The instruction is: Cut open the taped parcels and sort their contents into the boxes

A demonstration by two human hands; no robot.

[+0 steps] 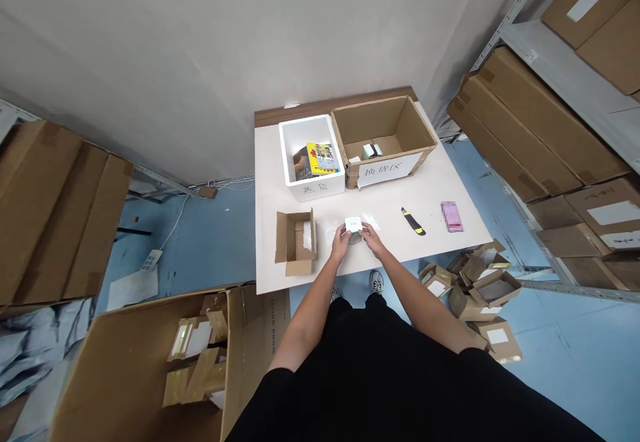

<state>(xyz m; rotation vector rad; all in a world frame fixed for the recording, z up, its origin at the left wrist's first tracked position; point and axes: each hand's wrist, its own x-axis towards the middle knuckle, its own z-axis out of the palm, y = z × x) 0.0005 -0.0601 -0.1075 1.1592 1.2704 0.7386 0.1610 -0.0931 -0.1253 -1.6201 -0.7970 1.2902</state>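
I hold a small white box (pixel 353 224) with a green underside over the front of the white table (pixel 430 202). My left hand (pixel 341 240) grips its left side and my right hand (pixel 371 237) grips its right side, fingers curled on it. An opened small cardboard box (pixel 296 242) lies to the left of my hands. A strip of clear wrapping (pixel 371 220) lies just behind the right hand.
A white foam bin (pixel 311 157) with books and a labelled cardboard box (pixel 383 139) stand at the table's back. A yellow-black utility knife (pixel 413 221) and a pink item (pixel 451 216) lie right. Emptied small boxes (pixel 475 295) litter the floor right; a big carton (pixel 165 362) sits left. Shelves (pixel 565 75) hold cartons.
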